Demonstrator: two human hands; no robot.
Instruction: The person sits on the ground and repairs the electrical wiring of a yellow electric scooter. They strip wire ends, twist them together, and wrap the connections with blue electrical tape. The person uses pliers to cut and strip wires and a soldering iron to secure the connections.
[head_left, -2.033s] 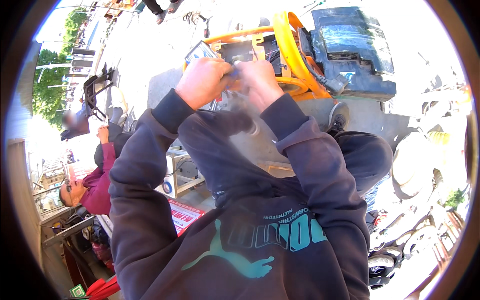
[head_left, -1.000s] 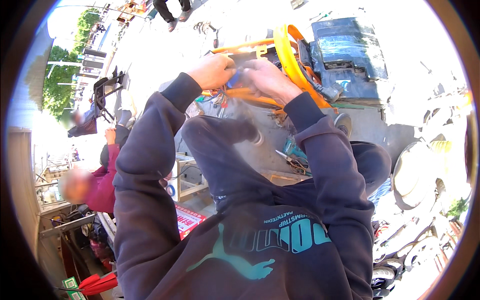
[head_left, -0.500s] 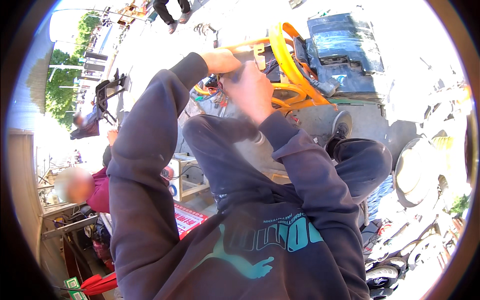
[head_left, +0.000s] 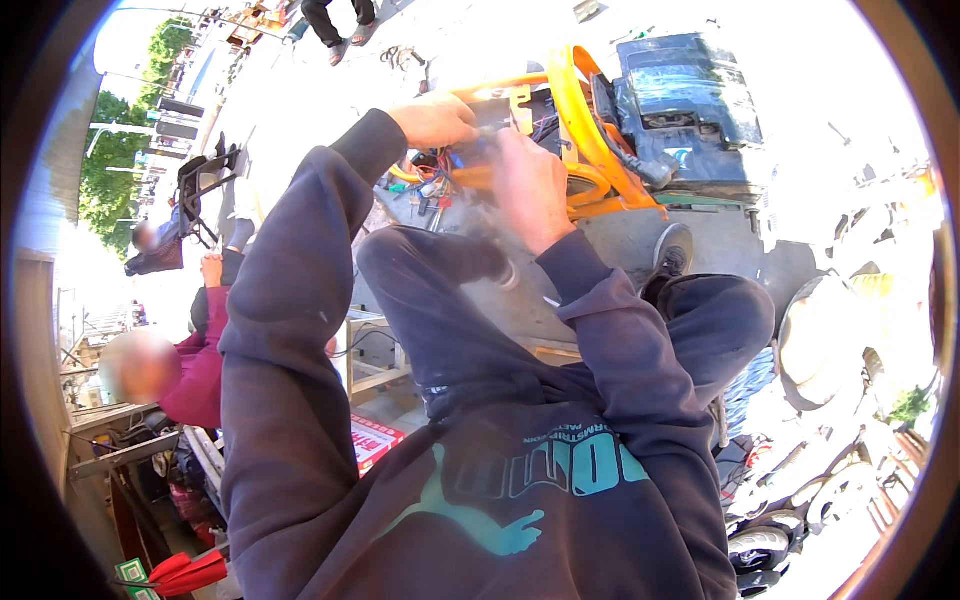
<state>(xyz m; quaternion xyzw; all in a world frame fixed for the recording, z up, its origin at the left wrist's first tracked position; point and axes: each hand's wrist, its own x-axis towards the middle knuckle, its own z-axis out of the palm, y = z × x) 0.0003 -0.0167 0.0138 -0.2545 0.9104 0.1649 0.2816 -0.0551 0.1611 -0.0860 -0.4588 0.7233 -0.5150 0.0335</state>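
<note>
My left hand (head_left: 432,122) is closed at the near edge of an orange tubular frame (head_left: 590,110), its fingertips on something small that I cannot make out. Just right of it, my right hand (head_left: 530,185) is curled, blurred at the fingertips, which meet near the left one; what they hold is hidden. Coloured wires (head_left: 432,172) hang below my left hand, and more wiring lies inside the frame.
A black plastic housing (head_left: 690,110) sits right of the frame. My shoe (head_left: 672,250) is below it. A co-worker in maroon (head_left: 195,385) is at left, another person (head_left: 325,20) stands at top. A wooden crate-like frame (head_left: 372,375) is near my left leg.
Over two seconds my left hand has moved up and slightly right. My right hand shifted left, then a little right again, staying close to the left one.
</note>
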